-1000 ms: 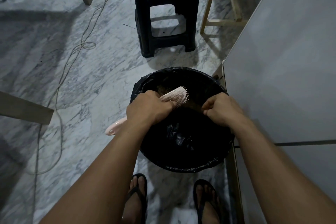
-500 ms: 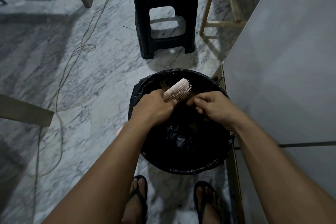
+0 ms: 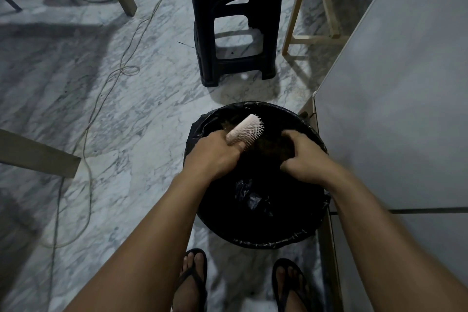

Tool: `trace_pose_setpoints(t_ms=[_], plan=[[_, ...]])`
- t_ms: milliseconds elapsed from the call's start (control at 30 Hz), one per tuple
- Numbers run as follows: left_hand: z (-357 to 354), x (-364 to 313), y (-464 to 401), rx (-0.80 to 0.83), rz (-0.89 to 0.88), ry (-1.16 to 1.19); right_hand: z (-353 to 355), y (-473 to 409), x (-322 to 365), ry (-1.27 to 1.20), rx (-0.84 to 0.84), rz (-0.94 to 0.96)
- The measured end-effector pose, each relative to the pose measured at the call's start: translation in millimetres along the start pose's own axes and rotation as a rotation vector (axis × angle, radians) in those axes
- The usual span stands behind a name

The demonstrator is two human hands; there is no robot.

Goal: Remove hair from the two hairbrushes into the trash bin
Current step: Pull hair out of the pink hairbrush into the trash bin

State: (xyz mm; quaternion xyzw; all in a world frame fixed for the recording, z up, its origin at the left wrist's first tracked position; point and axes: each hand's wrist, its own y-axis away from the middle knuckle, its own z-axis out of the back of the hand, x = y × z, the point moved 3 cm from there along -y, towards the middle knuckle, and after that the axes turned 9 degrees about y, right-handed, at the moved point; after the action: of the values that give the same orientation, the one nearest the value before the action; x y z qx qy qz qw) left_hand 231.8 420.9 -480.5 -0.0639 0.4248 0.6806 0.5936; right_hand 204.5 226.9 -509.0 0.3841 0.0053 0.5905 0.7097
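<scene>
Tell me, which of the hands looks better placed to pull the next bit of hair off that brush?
Probably the right hand. The left hand is wrapped around the pale hairbrush, steadying it over the trash bin. The right holds no brush and sits beside the bristles, over a brownish clump of hair.

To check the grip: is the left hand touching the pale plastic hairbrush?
Touching. The head view shows the left hand closed around the pale plastic hairbrush.

Both forearms extend forward and downward. Left hand is closed in a grip, knuckles upward, thumb extended. Right hand is curled, fingers bent inward, slightly blurred; contents indeterminate.
</scene>
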Motion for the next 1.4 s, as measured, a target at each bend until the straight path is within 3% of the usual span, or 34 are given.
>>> trace_pose_setpoints(t_ms=[133,300,400,533,767,933,1100,1267,1400], plan=[[-5,-6,4,0.136,0.033,0.020,3,-3,12,-0.297,-0.148,0.034],[-7,-12,10,0.257,0.005,0.105,-16,-8,15,-0.671,0.043,-0.009],[-5,-18,13,0.267,-0.005,0.147,-13,-1,17,-0.638,0.052,0.015],[-3,-13,7,0.209,0.046,0.246,-6,2,13,-0.398,0.024,0.059],[2,8,-7,0.055,0.050,0.333,1,-4,-5,-0.194,-0.061,-0.011],[4,9,-9,0.045,0.076,0.293,2,-6,-18,-0.133,-0.147,-0.137],[0,6,-7,0.074,0.067,0.251,-1,-1,-3,0.006,-0.045,-0.069],[-3,-1,-3,0.094,0.034,0.220,-6,2,18,-0.543,0.047,0.023],[-8,-4,-1,0.144,0.046,0.247,-10,2,21,-0.552,0.019,0.026]])
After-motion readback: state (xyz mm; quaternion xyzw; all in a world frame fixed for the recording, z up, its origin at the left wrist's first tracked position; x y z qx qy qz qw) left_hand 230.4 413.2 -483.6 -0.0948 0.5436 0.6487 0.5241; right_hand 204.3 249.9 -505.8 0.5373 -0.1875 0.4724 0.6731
